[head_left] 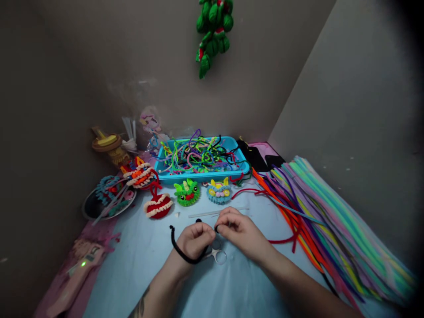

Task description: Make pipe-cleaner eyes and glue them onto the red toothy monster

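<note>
A black pipe cleaner (181, 253) runs between my hands near the middle of the table. My left hand (196, 238) is closed in a pinch on it, and its loose end curves out past the wrist on the left. My right hand (240, 227) pinches a small black looped part between thumb and fingers. Under my hands lie silver scissors (219, 256), partly hidden. Beyond them rest a green fuzzy dragon face (187, 192), a blue and yellow one (219, 192) and a red piece with cream ruffles (158, 206).
A blue tray (202, 177) full of pipe cleaner scraps stands at the back. Long colourful pipe cleaners (334, 221) cover the right side. At left are a metal bowl (88, 212), an orange fuzzy figure (141, 176) and a pink device (82, 269) with a green light.
</note>
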Tool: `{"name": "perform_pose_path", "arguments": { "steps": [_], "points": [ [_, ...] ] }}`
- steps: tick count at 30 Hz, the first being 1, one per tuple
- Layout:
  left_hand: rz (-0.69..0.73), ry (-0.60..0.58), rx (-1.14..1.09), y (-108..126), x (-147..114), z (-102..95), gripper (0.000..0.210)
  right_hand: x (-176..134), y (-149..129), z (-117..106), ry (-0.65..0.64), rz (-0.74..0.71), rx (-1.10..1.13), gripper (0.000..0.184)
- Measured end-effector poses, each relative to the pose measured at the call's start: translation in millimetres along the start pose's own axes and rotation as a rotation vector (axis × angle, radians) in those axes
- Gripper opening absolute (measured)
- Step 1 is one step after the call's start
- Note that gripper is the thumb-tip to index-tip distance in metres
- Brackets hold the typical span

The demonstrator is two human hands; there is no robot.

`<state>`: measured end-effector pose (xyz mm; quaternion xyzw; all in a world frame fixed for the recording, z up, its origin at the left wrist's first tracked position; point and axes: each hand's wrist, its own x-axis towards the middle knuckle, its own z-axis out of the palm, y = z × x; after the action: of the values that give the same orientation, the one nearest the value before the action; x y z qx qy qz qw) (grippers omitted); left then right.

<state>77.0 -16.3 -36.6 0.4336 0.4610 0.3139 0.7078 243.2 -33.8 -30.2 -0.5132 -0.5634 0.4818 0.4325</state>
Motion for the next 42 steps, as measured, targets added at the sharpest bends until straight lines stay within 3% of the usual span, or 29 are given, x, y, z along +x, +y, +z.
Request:
{"name": "perform_pose_path", "arguments": {
  "steps": [5, 9, 13, 17, 20, 24, 27, 30, 35, 42],
  "points": [
    [0.033, -0.003, 0.037, 2.5, 2.1, 5.0, 0.044, -0.3, 1.0, 8.5, 0.102, -0.016, 0.120, 0.014],
    [0.077, 0.042, 0.067, 2.0, -1.4, 13.9, 0.039, -2.2, 6.1, 25.0, 0.234, 0.059, 0.507, 0.019],
    [0.178, 0.134, 0.111, -1.1, -9.6, 25.2, 0.027, -5.4, 9.9, 38.9, 0.181, 0.251, 0.962, 0.025],
    [0.219, 0.185, 0.106, -1.4, -11.6, 29.9, 0.023, -6.7, 9.5, 42.9, 0.142, 0.368, 1.118, 0.026],
    [0.165, 0.175, 0.018, -1.4, -8.2, 25.0, 0.030, -5.1, 6.6, 36.2, 0.153, 0.344, 0.989, 0.023],
    [0.006, 0.072, -0.246, -1.2, -6.4, 14.9, 0.036, -1.2, 1.9, 14.1, 0.154, 0.251, 0.571, 0.028],
    [-0.074, -0.030, -0.356, 1.2, -8.5, 11.7, 0.035, 1.4, -1.3, -1.6, 0.098, 0.117, 0.324, 0.025],
    [-0.106, -0.062, -0.363, 3.7, -10.2, 12.3, 0.036, 2.6, -3.4, -7.5, 0.016, 0.009, 0.166, 0.019],
    [-0.115, -0.033, -0.238, 3.0, -8.1, 13.8, 0.040, 1.5, -4.6, -4.0, -0.002, -0.007, 0.066, 0.014],
    [0.016, -0.015, -0.025, -3.7, 1.0, 6.4, 0.053, 1.0, -2.7, -0.6, 0.067, 0.017, 0.111, 0.020]
  ]
}}
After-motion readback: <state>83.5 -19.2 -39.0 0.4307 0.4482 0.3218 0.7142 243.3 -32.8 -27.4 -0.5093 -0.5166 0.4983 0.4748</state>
